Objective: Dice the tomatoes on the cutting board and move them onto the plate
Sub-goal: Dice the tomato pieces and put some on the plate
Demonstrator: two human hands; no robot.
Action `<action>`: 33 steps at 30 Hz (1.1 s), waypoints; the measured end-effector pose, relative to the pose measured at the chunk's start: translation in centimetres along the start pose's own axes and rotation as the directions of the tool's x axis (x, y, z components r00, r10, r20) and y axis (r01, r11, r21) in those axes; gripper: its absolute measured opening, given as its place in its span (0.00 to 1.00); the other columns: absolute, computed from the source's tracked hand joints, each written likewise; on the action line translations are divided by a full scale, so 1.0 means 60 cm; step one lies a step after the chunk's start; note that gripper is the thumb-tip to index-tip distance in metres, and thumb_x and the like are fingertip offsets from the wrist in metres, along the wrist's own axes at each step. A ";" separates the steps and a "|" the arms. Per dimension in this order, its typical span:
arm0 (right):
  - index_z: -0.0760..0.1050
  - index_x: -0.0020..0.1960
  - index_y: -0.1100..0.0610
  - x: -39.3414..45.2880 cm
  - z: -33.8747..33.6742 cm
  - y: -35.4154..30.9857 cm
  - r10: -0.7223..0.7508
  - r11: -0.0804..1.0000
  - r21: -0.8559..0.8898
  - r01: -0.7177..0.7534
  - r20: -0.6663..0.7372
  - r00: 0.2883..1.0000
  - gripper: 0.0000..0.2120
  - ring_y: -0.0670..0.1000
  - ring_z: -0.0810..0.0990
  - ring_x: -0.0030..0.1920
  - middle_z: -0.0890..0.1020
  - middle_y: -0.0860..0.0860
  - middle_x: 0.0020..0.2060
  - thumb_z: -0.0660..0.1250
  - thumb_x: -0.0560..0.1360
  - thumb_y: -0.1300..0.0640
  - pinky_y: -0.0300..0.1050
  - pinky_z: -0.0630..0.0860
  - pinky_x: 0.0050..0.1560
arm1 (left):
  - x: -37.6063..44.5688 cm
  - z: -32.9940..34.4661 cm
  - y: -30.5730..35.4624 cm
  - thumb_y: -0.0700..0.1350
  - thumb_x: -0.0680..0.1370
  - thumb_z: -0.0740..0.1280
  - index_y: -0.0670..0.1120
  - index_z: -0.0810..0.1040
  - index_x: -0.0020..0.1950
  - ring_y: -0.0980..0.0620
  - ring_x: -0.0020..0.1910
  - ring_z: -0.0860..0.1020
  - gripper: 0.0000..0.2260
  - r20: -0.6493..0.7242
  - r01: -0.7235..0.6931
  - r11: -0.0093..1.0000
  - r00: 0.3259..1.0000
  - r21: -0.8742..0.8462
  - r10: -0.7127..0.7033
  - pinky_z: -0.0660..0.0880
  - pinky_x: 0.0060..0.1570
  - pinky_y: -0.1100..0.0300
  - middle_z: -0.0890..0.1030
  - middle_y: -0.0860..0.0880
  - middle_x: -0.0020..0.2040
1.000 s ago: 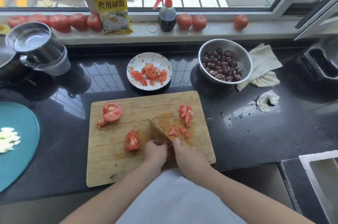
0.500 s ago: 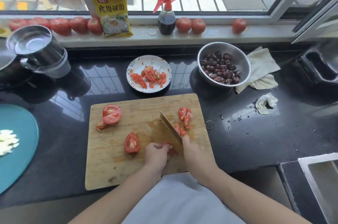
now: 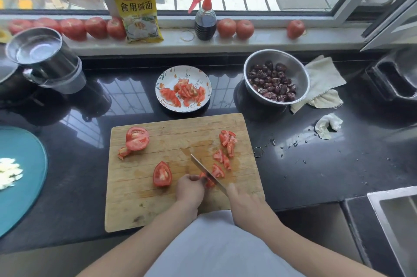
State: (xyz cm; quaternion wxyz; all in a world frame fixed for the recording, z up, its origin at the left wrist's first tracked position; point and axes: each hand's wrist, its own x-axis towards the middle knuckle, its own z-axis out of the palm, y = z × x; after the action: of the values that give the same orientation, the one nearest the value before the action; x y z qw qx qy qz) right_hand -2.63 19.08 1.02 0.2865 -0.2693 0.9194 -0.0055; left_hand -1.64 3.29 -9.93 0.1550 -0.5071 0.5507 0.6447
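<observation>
A wooden cutting board (image 3: 140, 204) lies in front of me on the dark counter. My left hand (image 3: 190, 189) pinches a small tomato piece (image 3: 208, 182) near the board's front. My right hand (image 3: 244, 203) grips a knife (image 3: 206, 171), whose blade lies across that piece and points up-left. A tomato wedge (image 3: 162, 174) sits left of my left hand. A larger cut tomato (image 3: 136, 139) lies at the board's far left. Cut pieces (image 3: 226, 149) are scattered at the right. Behind the board a patterned white plate (image 3: 171, 75) holds tomato slices (image 3: 184, 92).
A steel bowl of dark dates (image 3: 276, 79) stands right of the plate beside a cloth (image 3: 322, 78). A steel pot (image 3: 42, 59) sits at the back left, a teal board (image 3: 20, 172) at the left edge. Whole tomatoes (image 3: 74, 28), a yellow packet (image 3: 137, 12) and a spray bottle (image 3: 204, 17) line the sill.
The knife blade lifted and tilted half a second ago, then came back down across the piece under my left hand. One more cut piece lies to the right of the blade.
</observation>
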 end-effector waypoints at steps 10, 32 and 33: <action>0.57 0.48 0.54 -0.024 0.012 0.017 -0.014 0.997 -0.081 0.009 -0.060 0.998 0.17 0.57 0.72 0.28 0.69 0.49 0.34 0.63 0.69 0.66 0.45 0.62 0.27 | 0.002 0.002 -0.004 0.55 0.66 0.77 0.46 0.85 0.46 0.44 0.48 0.87 0.16 -0.003 -0.033 0.999 0.999 0.028 0.033 0.82 0.57 0.41 0.88 0.48 0.42; 0.58 0.59 0.52 0.069 0.007 -0.007 0.181 0.965 0.208 -0.157 -0.100 0.978 0.17 0.62 0.78 0.52 0.77 0.52 0.50 0.61 0.76 0.65 0.53 0.69 0.42 | -0.020 0.004 0.009 0.48 0.74 0.75 0.48 0.83 0.46 0.45 0.45 0.86 0.05 -0.079 -0.049 0.993 0.995 0.109 0.058 0.83 0.53 0.45 0.88 0.48 0.40; 0.57 0.55 0.50 0.066 0.008 0.004 0.195 0.960 0.227 -0.163 -0.123 0.973 0.15 0.62 0.78 0.49 0.78 0.52 0.48 0.56 0.76 0.66 0.53 0.70 0.41 | -0.019 0.004 0.007 0.47 0.74 0.76 0.47 0.83 0.45 0.45 0.44 0.86 0.05 -0.073 -0.050 0.993 0.996 0.106 0.057 0.83 0.53 0.44 0.88 0.48 0.39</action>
State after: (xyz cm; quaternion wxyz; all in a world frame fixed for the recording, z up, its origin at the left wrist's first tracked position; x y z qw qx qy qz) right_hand -5.22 17.41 -1.48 0.2461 -0.1510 0.9523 -0.0988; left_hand -1.56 3.75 -8.76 0.1428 -0.5074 0.6023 0.5994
